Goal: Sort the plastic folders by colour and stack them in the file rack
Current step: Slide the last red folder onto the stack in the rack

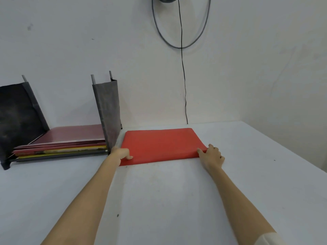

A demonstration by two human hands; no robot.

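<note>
Your red plastic folders (161, 145) lie flat as one matte rectangular stack on the white table (159, 200), just right of the file rack (108, 110). Your left hand (122, 153) grips its near-left corner, thumb on top; your right hand (212, 155) grips the near-right corner. The rack's two dark fabric-like side panels flank glossy maroon folders (70, 134) over yellow folders (70, 151).

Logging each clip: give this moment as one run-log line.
left hand: grips flat red plastic folder stack | right hand: grips it | black file rack: holds maroon, yellow folders
</note>
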